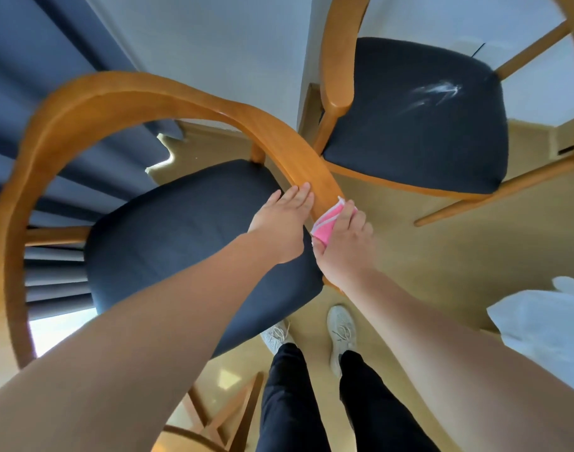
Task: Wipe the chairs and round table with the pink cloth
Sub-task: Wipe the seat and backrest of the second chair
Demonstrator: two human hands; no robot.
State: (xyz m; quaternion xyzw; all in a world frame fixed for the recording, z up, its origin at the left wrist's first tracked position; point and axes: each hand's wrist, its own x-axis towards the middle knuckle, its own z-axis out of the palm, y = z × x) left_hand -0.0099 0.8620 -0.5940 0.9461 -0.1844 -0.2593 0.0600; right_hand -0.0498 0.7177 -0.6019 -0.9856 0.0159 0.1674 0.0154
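Observation:
A wooden chair (122, 102) with a curved armrest rail and a dark seat cushion (181, 243) stands below me at the left. My left hand (284, 220) rests on the inner side of the rail's near end, fingers straight. My right hand (344, 243) holds the folded pink cloth (326, 225) against the end of that same rail. A second chair (419, 115) of the same kind stands at the upper right, with a whitish smear on its dark seat. Part of a round wooden table (187, 435) shows at the bottom.
Dark blue curtains (44, 60) hang at the left and a white wall stands behind the chairs. My feet in white shoes (341, 331) are on the tan floor by the near chair. Something white (546, 324) lies at the right edge.

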